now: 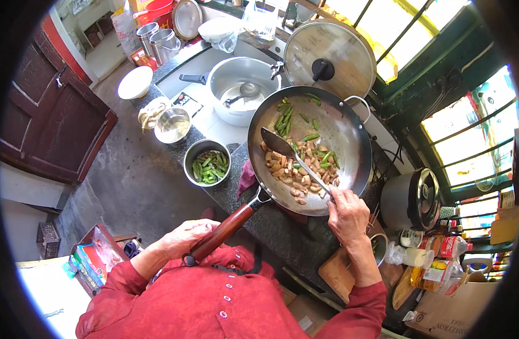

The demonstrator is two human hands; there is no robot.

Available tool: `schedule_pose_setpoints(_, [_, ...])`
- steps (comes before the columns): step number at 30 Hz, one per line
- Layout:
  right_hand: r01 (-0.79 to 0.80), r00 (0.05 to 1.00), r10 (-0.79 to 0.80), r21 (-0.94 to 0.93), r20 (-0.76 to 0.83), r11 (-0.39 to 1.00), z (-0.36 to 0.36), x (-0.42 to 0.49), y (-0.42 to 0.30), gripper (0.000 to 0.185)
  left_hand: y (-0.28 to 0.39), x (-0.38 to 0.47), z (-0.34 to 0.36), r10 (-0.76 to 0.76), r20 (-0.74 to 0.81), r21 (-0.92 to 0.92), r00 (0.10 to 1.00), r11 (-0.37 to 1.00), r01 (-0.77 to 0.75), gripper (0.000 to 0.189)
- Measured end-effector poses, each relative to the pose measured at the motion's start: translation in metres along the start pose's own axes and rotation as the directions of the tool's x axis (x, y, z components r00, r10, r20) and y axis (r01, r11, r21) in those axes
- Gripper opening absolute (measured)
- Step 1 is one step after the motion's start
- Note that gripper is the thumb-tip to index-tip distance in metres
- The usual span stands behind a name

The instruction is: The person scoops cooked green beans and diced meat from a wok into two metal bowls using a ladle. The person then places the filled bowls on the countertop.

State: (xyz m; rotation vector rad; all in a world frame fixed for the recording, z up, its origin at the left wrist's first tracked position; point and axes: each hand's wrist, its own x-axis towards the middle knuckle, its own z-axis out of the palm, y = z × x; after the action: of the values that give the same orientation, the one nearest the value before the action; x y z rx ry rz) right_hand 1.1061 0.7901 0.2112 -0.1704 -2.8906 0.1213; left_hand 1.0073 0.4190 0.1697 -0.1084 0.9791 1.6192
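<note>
My left hand (189,238) is at the rear part of the wok's wooden handle (225,231), thumb along its side and fingers partly hidden beneath. My right hand (348,216) grips the metal shaft of a spatula (278,144), whose dark blade is over the food. Inside the wok (352,156), chunks of browned meat or mushroom (302,186) lie mostly towards the near side. Green pepper pieces (285,120) cling to the far left wall, and more are mixed through the chunks. Left of the wok stands a steel pot (207,163) with more cut green peppers (210,167).
Beyond the wok are a sink with a large pot (242,63) holding a ladle, and a leaning glass lid (329,63). A steel bowl (172,125) and white bowl (135,82) line the counter's left edge. A rice cooker (405,199), bottles (439,271) and chopping board (338,271) are at right.
</note>
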Motion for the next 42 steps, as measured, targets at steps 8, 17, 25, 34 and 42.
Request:
schedule_pose_setpoints(8, [-0.160, 0.986, 0.145, -0.226, -0.083, 0.961, 0.010, 0.041, 0.021, 0.037, 0.009, 0.001, 0.022, -0.060, -0.032, 0.096, 0.998, 0.993, 0.063, 0.047])
schedule_pose_setpoints(17, [-0.462, 0.884, 0.403, 0.316, 0.237, 0.828, -0.001, 0.080, -0.003, 0.032, 0.010, 0.005, 0.021, -0.061, 0.022, 0.009, 0.998, 0.998, 0.060, 0.059])
schedule_pose_setpoints(25, [-0.418, 0.901, 0.426, -0.089, 0.086, 0.904, -0.043, 0.071, 0.029, 0.031, 0.008, 0.007, 0.022, -0.062, 0.062, -0.047, 0.996, 0.997, 0.065, 0.065])
schedule_pose_setpoints(34, [-0.231, 0.970, 0.227, 0.033, 0.082, 0.972, -0.045, 0.012, 0.000, 0.034, 0.005, 0.009, 0.018, -0.033, 0.095, -0.080, 0.995, 0.996, 0.041, 0.053])
schedule_pose_setpoints(42, [-0.144, 0.989, 0.114, -0.444, -0.093, 0.884, -0.029, 0.020, 0.021, 0.042, 0.008, 0.008, 0.018, -0.053, 0.066, -0.014, 0.996, 0.998, 0.054, 0.063])
